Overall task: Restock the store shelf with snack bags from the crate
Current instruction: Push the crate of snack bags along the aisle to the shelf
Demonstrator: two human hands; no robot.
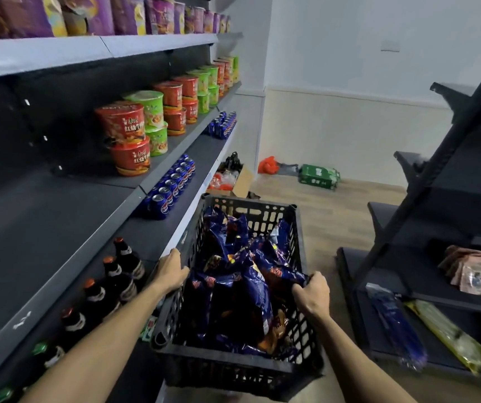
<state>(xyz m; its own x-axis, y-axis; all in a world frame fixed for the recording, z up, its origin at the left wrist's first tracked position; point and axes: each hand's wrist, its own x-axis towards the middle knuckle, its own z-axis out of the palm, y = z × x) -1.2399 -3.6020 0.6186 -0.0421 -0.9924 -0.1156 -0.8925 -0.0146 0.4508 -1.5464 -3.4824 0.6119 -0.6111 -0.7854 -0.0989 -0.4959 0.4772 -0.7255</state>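
Observation:
A black slatted plastic crate (262,212) is held in front of me, filled with several dark blue snack bags (239,292). My left hand (171,271) grips the crate's left rim. My right hand (312,293) grips the right rim, its fingers also touching the top of a blue bag. The grey store shelf (44,228) runs along my left; its near stretch at the level of the noodle cups is bare.
Red and green noodle cups (134,135) stand farther along that shelf, purple cups (158,14) above, blue cans (172,184) and dark bottles (117,274) below. A dark rack (437,222) with packets stands right. A cardboard box (240,181) and a green pack (319,174) lie on the wooden floor.

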